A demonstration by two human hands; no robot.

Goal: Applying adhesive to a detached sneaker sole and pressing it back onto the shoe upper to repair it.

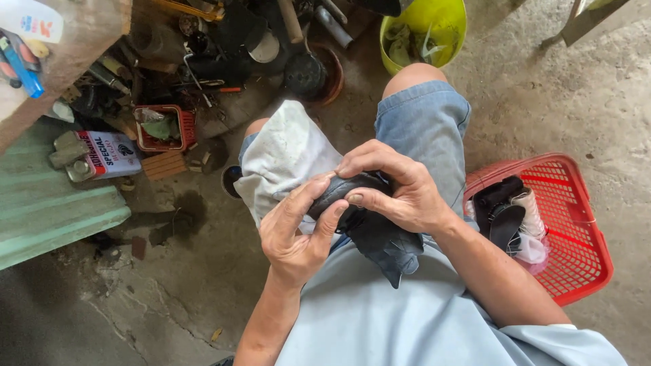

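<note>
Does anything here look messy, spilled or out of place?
Yes. A dark stain marks the concrete floor left of the knees, like a spill. Tools and pots lie jumbled above it. Both hands, left hand and right hand, grip a dark rubbery piece.

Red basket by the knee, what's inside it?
The red basket holds a black shoe sole and a spool of pale thread; the forearm hides its near corner.
</note>
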